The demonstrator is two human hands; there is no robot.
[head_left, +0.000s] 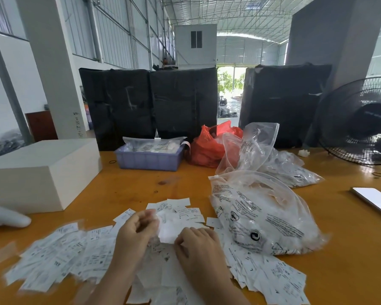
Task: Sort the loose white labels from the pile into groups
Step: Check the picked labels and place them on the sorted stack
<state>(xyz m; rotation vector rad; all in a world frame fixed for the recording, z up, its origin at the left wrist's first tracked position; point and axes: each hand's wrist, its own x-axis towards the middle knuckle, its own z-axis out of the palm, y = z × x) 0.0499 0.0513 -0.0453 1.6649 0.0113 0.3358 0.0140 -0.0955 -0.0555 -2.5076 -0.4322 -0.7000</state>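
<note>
Two hands' curled fingers pinching one white label.

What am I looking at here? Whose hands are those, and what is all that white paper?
A person wears a camera on the head, so you see their own hands from above. The left hand and the right hand hold a few white labels between them, above a big pile of labels spread on the orange table. Nearby lie clear plastic bags, a red bag, a blue tray, a white box and a black fan.
</note>
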